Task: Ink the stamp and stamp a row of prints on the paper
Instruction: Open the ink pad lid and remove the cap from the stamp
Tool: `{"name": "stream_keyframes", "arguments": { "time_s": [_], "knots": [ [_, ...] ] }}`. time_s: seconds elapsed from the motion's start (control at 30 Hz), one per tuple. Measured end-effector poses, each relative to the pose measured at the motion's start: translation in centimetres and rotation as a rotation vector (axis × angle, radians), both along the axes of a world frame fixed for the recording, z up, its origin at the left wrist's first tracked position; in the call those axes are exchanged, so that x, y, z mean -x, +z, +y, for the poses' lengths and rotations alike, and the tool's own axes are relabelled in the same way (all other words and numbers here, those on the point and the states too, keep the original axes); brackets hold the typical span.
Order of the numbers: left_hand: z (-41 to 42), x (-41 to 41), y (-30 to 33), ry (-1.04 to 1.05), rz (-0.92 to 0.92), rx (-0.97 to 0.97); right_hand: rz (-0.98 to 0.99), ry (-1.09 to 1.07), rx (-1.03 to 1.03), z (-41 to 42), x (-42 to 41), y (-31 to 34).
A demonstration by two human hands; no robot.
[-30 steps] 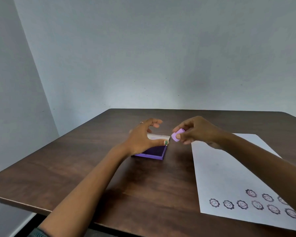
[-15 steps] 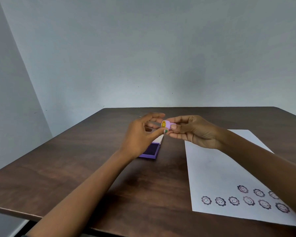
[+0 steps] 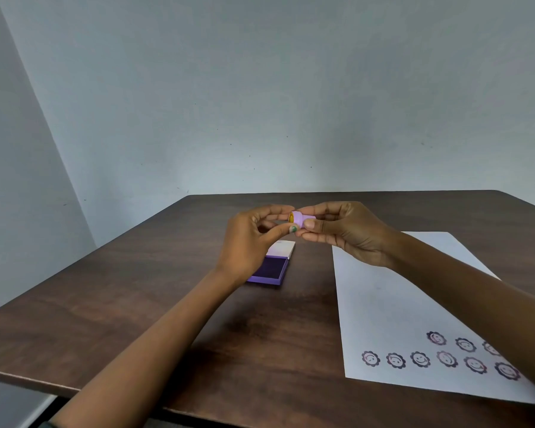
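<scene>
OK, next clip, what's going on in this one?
A person holds a small lilac round stamp up above a dark wooden table, pinched between the right hand and the left hand. An open purple ink pad lies below. The white paper sheet on the right already carries flower-shaped smiley prints near its front edge.

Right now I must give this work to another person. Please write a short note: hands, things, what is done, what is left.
Right hand: pinches the purple stamp above the table.
Left hand: fingertips on the stamp's other end.
Ink pad: open, below the hands.
Paper: on the right, flower-face prints along its near edge.
Done: several prints, in roughly two rows.
Left: ink the stamp and print more, if needed.
</scene>
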State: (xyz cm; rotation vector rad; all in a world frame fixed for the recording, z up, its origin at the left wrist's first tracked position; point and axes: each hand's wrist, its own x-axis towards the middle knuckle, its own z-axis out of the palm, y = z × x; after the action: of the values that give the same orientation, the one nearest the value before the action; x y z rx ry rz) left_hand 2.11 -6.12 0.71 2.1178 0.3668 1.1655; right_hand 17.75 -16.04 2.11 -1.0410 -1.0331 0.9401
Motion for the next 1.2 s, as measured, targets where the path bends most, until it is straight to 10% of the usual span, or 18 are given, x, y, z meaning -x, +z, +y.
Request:
{"name": "stream_keyframes", "arguments": {
  "time_s": [0.4,1.2],
  "knots": [
    [-0.2,-0.1,-0.1,-0.031,-0.047,0.148,-0.082,-0.118,-0.076,0.2,-0.3,-0.1],
    [-1.0,-0.8,-2.5,0.066,0.535,-0.527,-0.131,-0.411,-0.014,0.1,-2.2,-0.4]
  ]
}}
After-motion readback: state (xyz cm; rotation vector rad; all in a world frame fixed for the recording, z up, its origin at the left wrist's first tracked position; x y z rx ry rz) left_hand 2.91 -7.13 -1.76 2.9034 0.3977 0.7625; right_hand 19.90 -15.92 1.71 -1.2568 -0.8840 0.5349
